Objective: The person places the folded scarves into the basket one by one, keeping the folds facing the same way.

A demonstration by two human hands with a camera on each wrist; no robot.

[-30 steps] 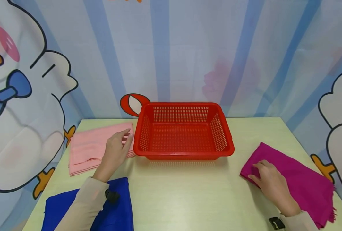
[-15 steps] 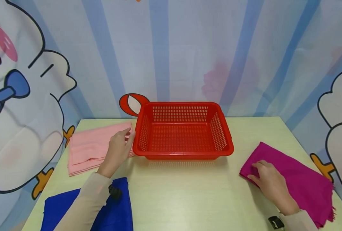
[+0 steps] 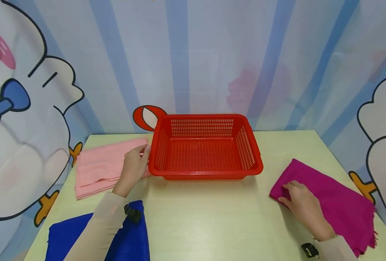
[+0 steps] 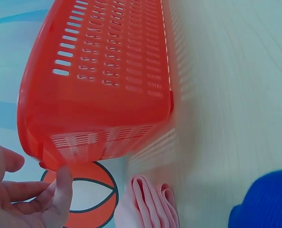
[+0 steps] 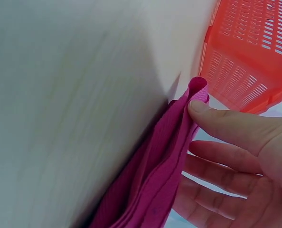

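My left hand (image 3: 134,165) rests on the right edge of a folded pink towel (image 3: 98,163), right beside the left wall of an empty red plastic basket (image 3: 206,173). In the left wrist view its fingers (image 4: 36,199) are loosely curled with nothing between them, above the pink towel (image 4: 150,204) and next to the basket (image 4: 103,61). My right hand (image 3: 302,203) sits on the near left corner of a folded magenta cloth (image 3: 336,195). In the right wrist view its thumb presses the fold of the magenta cloth (image 5: 155,166) and the fingers (image 5: 226,161) curl over it.
A blue cloth (image 3: 66,235) lies at the table's front left, partly under my left sleeve. The pale wooden table (image 3: 212,217) shows bare between the basket and the front edge. A printed curtain hangs close behind the table.
My left hand has crept a little farther along the pink towel toward the basket. The right hand stays on the magenta cloth's corner.
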